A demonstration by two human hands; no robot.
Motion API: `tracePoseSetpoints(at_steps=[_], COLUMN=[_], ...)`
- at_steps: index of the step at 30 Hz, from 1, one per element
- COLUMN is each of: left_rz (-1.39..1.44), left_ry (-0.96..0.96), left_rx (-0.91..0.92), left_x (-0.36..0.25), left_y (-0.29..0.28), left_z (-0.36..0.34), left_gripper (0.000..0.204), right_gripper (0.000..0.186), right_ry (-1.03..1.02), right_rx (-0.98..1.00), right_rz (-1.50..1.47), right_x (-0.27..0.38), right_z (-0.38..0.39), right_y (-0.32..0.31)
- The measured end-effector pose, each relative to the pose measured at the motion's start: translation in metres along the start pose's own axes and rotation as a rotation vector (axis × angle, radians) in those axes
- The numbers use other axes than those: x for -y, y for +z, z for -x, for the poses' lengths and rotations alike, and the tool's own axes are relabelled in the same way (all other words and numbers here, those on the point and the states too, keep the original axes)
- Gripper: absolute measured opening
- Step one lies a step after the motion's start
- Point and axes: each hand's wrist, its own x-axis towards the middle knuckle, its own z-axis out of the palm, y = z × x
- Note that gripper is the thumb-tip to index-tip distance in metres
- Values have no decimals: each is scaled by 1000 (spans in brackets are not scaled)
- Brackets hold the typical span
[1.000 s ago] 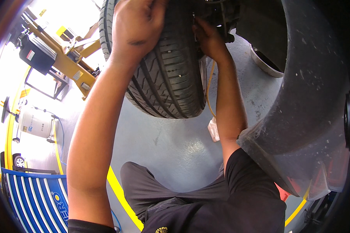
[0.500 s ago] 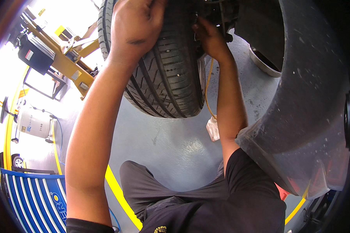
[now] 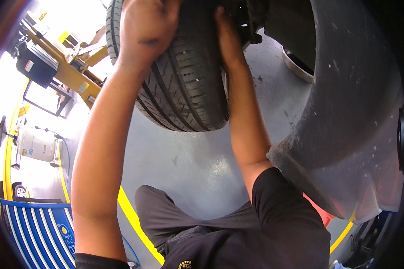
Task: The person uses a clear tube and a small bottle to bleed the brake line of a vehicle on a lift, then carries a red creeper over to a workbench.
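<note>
Smooth grey painted floor (image 3: 188, 166) runs beneath me, crossed by a bright yellow painted line (image 3: 137, 219), with a blue cabinet with white ribs (image 3: 36, 233) off to my left. Ahead of me, above the floor, stands the black rubber tyre with a grooved tread (image 3: 188, 89), between my arms and to the left of a scuffed dark curved panel (image 3: 359, 103).

What has changed is on my right. Half a second ago my right hand (image 3: 229, 42) was in among the dark parts beside the tyre, by a small shiny metal piece; now it lies along the tyre's inner side, pointing up, and I no longer see that piece. I take this to mean both hands are now on the tyre itself, one to each side. One digit stands up straight; the others are lost in shadow, so I cannot tell whether they pinch anything.

My left hand (image 3: 148, 29) stays bent over the upper tread, its fingers cut off by the top edge, so its grip cannot be told either.
</note>
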Motion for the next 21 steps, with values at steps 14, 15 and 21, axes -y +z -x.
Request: tracePoseSetpoints(at_steps=[14, 15, 21], left_rz=[112, 38, -176], left_ry=[-7, -17, -22], left_rx=[-84, -60, 31], left_x=[10, 11, 10], left_y=[11, 10, 12], left_z=[-2, 0, -6], left_gripper=[17, 18, 20], right_gripper=[55, 55, 47], right_ry=[-117, -117, 46], right_rx=[-102, -95, -36], right_rz=[167, 172, -68], right_x=[-26, -26, -3], right_z=[22, 22, 48], right_y=[-8, -10, -24])
